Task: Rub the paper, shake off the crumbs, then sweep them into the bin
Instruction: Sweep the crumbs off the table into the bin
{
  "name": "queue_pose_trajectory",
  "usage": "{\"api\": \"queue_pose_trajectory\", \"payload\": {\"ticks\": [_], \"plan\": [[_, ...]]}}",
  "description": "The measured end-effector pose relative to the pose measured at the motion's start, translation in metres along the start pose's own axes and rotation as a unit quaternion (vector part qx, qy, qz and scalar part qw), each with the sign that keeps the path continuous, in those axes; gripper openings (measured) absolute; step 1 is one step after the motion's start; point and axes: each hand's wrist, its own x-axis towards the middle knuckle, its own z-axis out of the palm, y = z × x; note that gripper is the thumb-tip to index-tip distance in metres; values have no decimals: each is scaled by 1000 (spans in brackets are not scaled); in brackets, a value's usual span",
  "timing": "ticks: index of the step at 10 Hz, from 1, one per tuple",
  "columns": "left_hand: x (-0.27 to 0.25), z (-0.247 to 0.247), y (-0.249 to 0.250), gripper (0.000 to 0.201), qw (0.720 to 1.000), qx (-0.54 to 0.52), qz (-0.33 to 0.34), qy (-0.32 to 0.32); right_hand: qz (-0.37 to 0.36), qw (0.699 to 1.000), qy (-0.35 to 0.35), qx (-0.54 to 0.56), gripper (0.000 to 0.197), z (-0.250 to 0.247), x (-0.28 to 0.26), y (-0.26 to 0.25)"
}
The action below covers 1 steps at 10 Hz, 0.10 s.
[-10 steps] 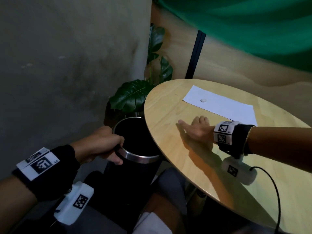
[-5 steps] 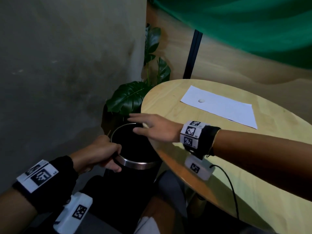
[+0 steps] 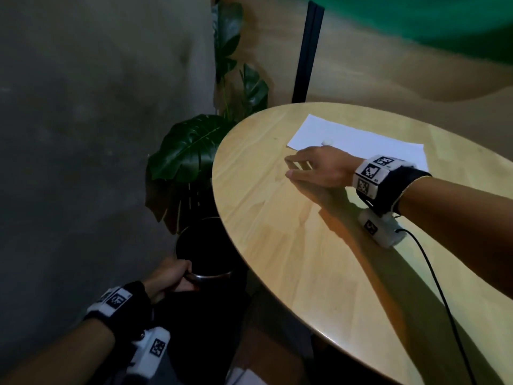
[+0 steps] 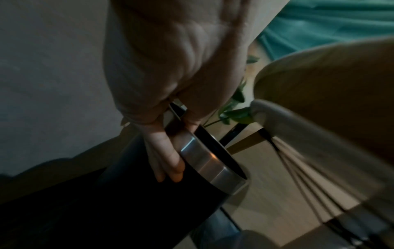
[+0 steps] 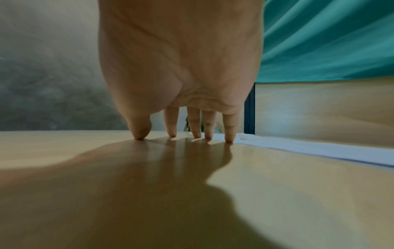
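Note:
A white sheet of paper (image 3: 361, 141) lies on the far side of the round wooden table (image 3: 291, 245), with a small white eraser (image 3: 327, 141) on its near edge. My right hand (image 3: 313, 169) lies flat on the wood just in front of the paper, its fingers (image 5: 229, 128) straight, spread and touching the tabletop beside the paper's edge (image 5: 298, 148). Below the table's left rim stands a black bin (image 3: 205, 254) with a steel rim (image 4: 209, 161). My left hand (image 3: 172, 276) grips that rim, fingers (image 4: 168, 156) curled over its outside.
A large-leaved plant (image 3: 191, 151) stands behind the bin against the grey wall. A black post (image 3: 308, 51) rises behind the table, and a green curtain (image 3: 416, 20) hangs at the back. My right wrist camera's cable (image 3: 444, 301) trails over the table.
My right hand swept leftward off the table's edge over the bin, then came back onto the table near the paper. The left hand kept hold of the bin's rim.

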Motion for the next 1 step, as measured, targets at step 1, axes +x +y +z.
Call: {"api": "queue_pose_trajectory", "payload": {"ticks": [1], "plan": [[28,20,-16,27,1000,3,-2,-12,-1,1000,10,-28,59,-4,6,2]]}}
